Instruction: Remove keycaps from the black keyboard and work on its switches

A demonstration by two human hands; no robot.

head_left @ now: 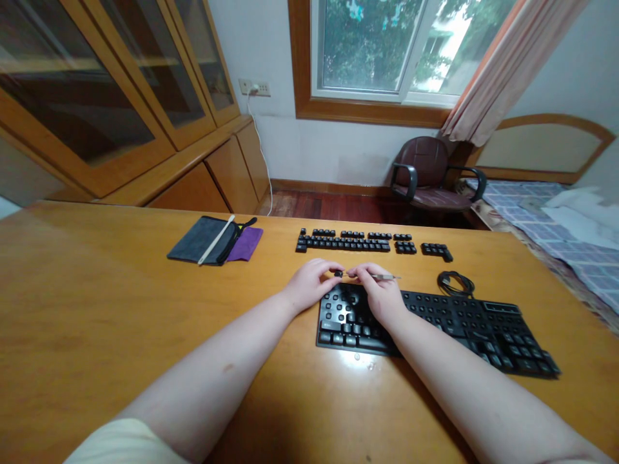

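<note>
Between the fingertips of my left hand [315,281] is a small black keycap [338,274], just above the keyboard's top left edge. My right hand [382,296] is closed around a thin, pen-like tool [385,277]. The tool's narrow tip points left at the keycap, and its other end sticks out to the right. Below both hands lies a black keyboard [435,316]. Its upper left part shows bare key stems, while lower rows still carry caps. My right hand and forearm hide part of it. Loose black keycaps [345,243] stand in rows behind the hands.
On the left lie a dark grey cloth pouch [193,241], a pale stick [216,240] across it and a purple cloth [246,245]. A coiled black cable [455,283] rests behind the keyboard. An office chair [428,171] stands beyond the wooden desk's [120,290] far edge.
</note>
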